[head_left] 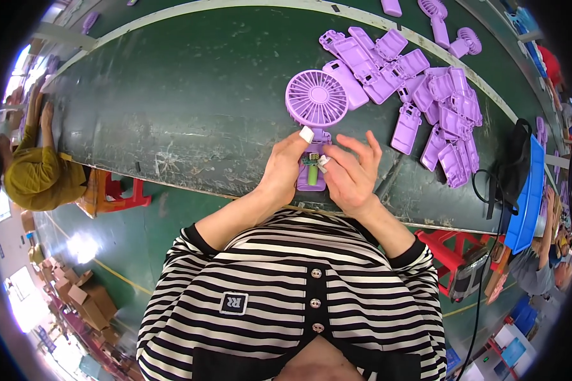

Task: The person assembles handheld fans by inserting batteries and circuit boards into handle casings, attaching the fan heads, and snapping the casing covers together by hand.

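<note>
Your left hand (285, 171) grips the fan (316, 108) handle at the table (171, 114) edge; your right hand (349, 174) pinches at its open board. A slip could nick the circuit or drop the fan.

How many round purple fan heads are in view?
3: one fan held by both hands at the table edge, two at the far edge; others may be hidden.

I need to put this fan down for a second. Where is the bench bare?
Bare: the green bench top left of the fan, out to its pale edge. Crowded: right of the fan, the heap of purple shells reaches the blue bin.
</note>
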`<state>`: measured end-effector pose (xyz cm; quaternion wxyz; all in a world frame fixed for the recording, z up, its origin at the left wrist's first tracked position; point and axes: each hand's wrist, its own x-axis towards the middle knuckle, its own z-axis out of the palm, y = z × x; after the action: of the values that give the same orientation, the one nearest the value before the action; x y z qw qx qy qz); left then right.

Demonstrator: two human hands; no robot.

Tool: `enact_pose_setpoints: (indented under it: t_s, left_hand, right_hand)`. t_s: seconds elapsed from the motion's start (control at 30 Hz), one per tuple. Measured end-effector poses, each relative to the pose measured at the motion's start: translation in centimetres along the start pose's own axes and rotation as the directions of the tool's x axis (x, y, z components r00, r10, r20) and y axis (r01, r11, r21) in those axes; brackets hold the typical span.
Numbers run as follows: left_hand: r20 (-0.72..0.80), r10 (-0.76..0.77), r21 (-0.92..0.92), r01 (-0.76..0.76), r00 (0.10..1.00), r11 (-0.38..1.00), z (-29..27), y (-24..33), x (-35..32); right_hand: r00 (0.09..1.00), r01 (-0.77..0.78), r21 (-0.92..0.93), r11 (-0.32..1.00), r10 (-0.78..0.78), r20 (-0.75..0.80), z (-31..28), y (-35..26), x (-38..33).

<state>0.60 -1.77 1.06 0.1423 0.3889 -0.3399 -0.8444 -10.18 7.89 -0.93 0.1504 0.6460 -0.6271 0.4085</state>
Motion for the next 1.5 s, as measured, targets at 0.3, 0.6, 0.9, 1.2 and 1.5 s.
enact_pose_setpoints:
  t_s: [0.3,0.6,0.9,1.2,1.5]
  left_hand:
    - [-0.041,-0.053,-0.023,0.052,0.998,0.998,-0.8,0.8,-0.3]
    - [0.039,-0.141,-0.113,0.144,0.989,0.983,-1.1,2.5,-0.6]
    - [0.103,-0.155,-0.153,0.169,0.983,0.974,-1.5,2.8,-0.6]
    - [0.104,-0.139,-0.223,0.159,0.985,0.962,-1.8,2.4,-0.4]
    - [0.112,-0.14,-0.224,0.162,0.984,0.961,-1.5,2.9,-0.9]
  right_hand:
    - [0.988,-0.086,0.209,0.974,0.056,0.147,-0.6,0.3,2.0]
    - [0.953,-0.234,0.357,0.904,0.14,0.27,-1.3,0.8,4.9]
    - [0.937,-0.262,0.345,0.901,0.151,0.315,-0.9,0.8,5.2]
    - [0.895,-0.325,0.329,0.886,0.177,0.408,-1.1,0.7,5.1]
    - [0.896,-0.306,0.342,0.888,0.147,0.42,-1.0,0.9,5.0]
